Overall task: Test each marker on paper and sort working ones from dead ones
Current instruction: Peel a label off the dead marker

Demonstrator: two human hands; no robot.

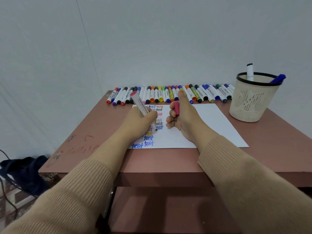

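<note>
With my left grip [141, 121] grasping the pink marker [140, 103] and my right grip [182, 119] its cap [176, 108], I'm writing on the paper [211, 125] near the counter's [168, 159] front edge, many tests done, two markers in the far-right cup [253, 102], far-edge row [168, 94] seemingly waiting.

At the centre of the frame the left hand [140, 121] grips a white marker with a pink end [141, 105], tilted, its tip down on the white paper [212, 125] among coloured "test" words. Just right of it the right hand [183, 119] holds a pink cap [176, 108], thumb raised. Above the paper a row of capped markers [168, 94] lies along the far edge of the reddish table [168, 160]. At the right a beige mesh cup [251, 105] holds a white marker [249, 71] and a blue one [278, 78]. A dark bag [22, 171] sits at the lower left.
</note>
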